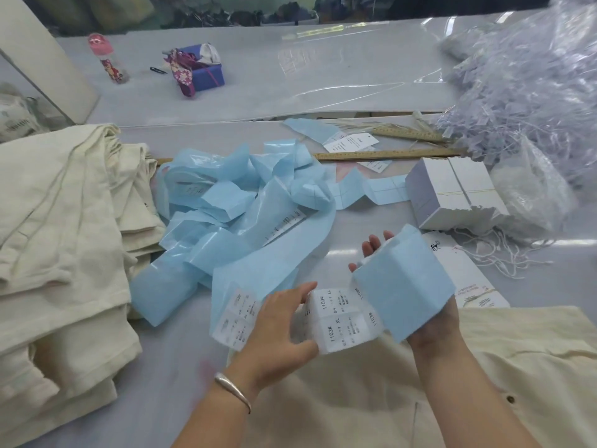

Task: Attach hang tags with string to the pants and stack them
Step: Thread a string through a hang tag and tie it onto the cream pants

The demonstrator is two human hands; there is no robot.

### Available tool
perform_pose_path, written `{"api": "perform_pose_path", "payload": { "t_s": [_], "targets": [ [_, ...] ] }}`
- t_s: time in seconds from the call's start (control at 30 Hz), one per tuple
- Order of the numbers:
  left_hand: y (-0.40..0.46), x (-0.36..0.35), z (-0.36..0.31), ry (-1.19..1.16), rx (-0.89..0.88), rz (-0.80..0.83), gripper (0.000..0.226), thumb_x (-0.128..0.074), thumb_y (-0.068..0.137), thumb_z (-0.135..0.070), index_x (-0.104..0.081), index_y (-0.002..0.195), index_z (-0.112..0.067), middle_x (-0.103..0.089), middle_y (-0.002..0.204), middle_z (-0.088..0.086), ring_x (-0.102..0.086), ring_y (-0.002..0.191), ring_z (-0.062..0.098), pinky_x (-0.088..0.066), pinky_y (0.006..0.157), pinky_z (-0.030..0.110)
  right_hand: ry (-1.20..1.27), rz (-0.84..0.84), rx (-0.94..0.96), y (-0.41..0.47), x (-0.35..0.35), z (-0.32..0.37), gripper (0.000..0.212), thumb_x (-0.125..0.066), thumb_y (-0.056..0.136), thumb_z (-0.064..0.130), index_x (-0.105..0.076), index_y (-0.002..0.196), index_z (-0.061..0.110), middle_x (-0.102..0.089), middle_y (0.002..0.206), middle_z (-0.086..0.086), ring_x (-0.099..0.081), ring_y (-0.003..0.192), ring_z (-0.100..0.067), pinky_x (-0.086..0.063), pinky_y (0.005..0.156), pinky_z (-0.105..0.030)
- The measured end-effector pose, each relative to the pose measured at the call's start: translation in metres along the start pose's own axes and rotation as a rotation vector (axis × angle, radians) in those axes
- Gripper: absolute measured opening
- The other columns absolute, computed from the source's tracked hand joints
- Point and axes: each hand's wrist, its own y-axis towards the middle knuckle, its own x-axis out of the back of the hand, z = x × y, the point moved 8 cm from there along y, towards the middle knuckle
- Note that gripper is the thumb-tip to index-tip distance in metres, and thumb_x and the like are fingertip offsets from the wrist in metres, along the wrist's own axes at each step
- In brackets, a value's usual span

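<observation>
On the far left of the bench (355, 69), a stack of cream pants (61, 227) is seen, folded and piled in several layers. Behind it, toward the back, a small bottle with a pink cap (108, 58) is stood upright, and just right of that a purple box (203, 67) is seen with patterned fabric spilling out of it and over its side.

In the middle, a long blue backing strip (239, 202) is heaped in loose loops, a few white stickers showing on it. Its near end is held up between both hands. The left hand (281, 331) is closed on the strip of white size labels (342, 315), thumb below and fingers above, a silver bangle (232, 391) worn on the wrist. The labels are printed 1103# XL. The right hand (429, 321) is cupped under a folded wad of the blue strip, fingers curled up behind it, fingertips showing past the top edge.

Under the forearms another pair of cream pants (504, 367) is spread flat. Farther back, wooden rulers (387, 154) are laid across the bench with loose white hang tags (352, 143) beside them. A torn white box (452, 192) is packed with tags, and strings (504, 253) are strewn beside it. At the far right, clear plastic bags (533, 85) are stuffed with pale tag strings.
</observation>
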Motion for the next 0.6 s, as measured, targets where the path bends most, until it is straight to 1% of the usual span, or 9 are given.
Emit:
{"api": "perform_pose_path", "payload": {
  "t_s": [0.03, 0.1, 0.13, 0.2, 0.23, 0.3, 0.4, 0.5, 0.6],
  "targets": [
    [0.0, 0.001, -0.002, -0.024, 0.007, -0.022, 0.075, -0.061, 0.061, -0.027, -0.041, 0.13, -0.05, -0.045, 0.12, -0.026, -0.04, 0.12, -0.004, -0.032, 0.101, 0.014, -0.006, 0.003, 0.033, 0.0, -0.001, 0.002, 0.054, -0.041, 0.09, 0.036, -0.045, 0.139, 0.013, -0.059, 0.131, -0.015, -0.057, 0.122, -0.03, -0.036, 0.105, -0.057],
    [0.0, 0.006, -0.005, -0.114, 0.022, -0.076, 0.056, -0.062, 0.06, -0.024, -0.056, 0.111, -0.045, -0.053, 0.11, -0.019, -0.049, 0.109, -0.004, -0.037, 0.09, 0.009, 0.039, -0.032, 0.046, 0.003, -0.001, 0.003, 0.056, -0.027, 0.099, 0.041, -0.043, 0.141, 0.008, -0.056, 0.134, -0.017, -0.055, 0.124, -0.031, -0.038, 0.103, -0.056],
    [0.001, 0.008, -0.005, -0.171, 0.037, -0.095, 0.042, -0.063, 0.061, -0.022, -0.061, 0.099, -0.041, -0.058, 0.105, -0.013, -0.054, 0.103, 0.0, -0.04, 0.085, 0.011, 0.084, -0.057, 0.027, 0.006, 0.0, 0.002, 0.059, -0.02, 0.101, 0.045, -0.044, 0.14, 0.009, -0.056, 0.135, -0.017, -0.055, 0.124, -0.032, -0.041, 0.101, -0.055],
    [0.001, 0.011, -0.007, -0.327, 0.063, -0.096, 0.02, -0.066, 0.065, -0.02, -0.065, 0.082, -0.03, -0.068, 0.098, 0.004, -0.064, 0.092, 0.015, -0.05, 0.08, 0.024, 0.154, -0.098, 0.004, 0.01, 0.0, 0.002, 0.064, -0.014, 0.101, 0.05, -0.049, 0.137, 0.011, -0.057, 0.133, -0.018, -0.057, 0.121, -0.033, -0.045, 0.097, -0.054],
    [0.001, 0.012, -0.01, -0.403, 0.066, -0.082, 0.013, -0.067, 0.068, -0.02, -0.065, 0.079, -0.025, -0.069, 0.096, 0.01, -0.066, 0.086, 0.02, -0.052, 0.076, 0.03, 0.165, -0.118, -0.007, 0.011, 0.0, 0.002, 0.065, -0.012, 0.101, 0.052, -0.05, 0.136, 0.011, -0.058, 0.132, -0.018, -0.059, 0.119, -0.033, -0.046, 0.096, -0.053],
    [0.001, 0.016, -0.015, -0.478, 0.056, -0.081, 0.005, -0.065, 0.072, -0.02, -0.065, 0.077, -0.021, -0.07, 0.095, 0.012, -0.066, 0.081, 0.017, -0.051, 0.073, 0.028, 0.105, -0.163, -0.01, 0.011, 0.002, 0.003, 0.065, -0.012, 0.101, 0.052, -0.052, 0.133, 0.012, -0.06, 0.13, -0.017, -0.061, 0.117, -0.032, -0.047, 0.098, -0.049],
    [0.004, 0.025, -0.016, -0.45, 0.071, -0.157, 0.005, -0.063, 0.077, -0.019, -0.066, 0.075, -0.024, -0.07, 0.091, 0.001, -0.063, 0.082, 0.01, -0.048, 0.075, 0.024, -0.066, -0.203, -0.054, 0.007, 0.002, 0.0, 0.058, -0.031, 0.098, 0.053, -0.054, 0.133, 0.014, -0.063, 0.127, -0.015, -0.061, 0.114, -0.031, -0.04, 0.102, -0.045],
    [0.016, 0.029, -0.017, -0.365, 0.089, -0.256, 0.018, -0.067, 0.087, -0.011, -0.068, 0.075, -0.025, -0.068, 0.078, -0.016, -0.058, 0.072, -0.001, -0.044, 0.074, 0.023, -0.263, -0.135, -0.047, 0.002, -0.011, -0.001, 0.056, -0.057, 0.084, 0.048, -0.058, 0.129, 0.013, -0.063, 0.126, -0.012, -0.057, 0.119, -0.03, -0.039, 0.103, -0.046],
    [0.031, 0.029, -0.031, -0.34, 0.018, -0.339, 0.016, -0.063, 0.089, -0.004, -0.068, 0.082, -0.017, -0.068, 0.077, -0.012, -0.059, 0.075, 0.002, -0.048, 0.07, 0.024, -0.841, 0.047, -0.023, -0.003, -0.036, -0.012, 0.06, -0.07, 0.069, 0.047, -0.062, 0.122, 0.02, -0.067, 0.122, -0.003, -0.06, 0.116, -0.021, -0.046, 0.096, -0.044]
  ]
}}
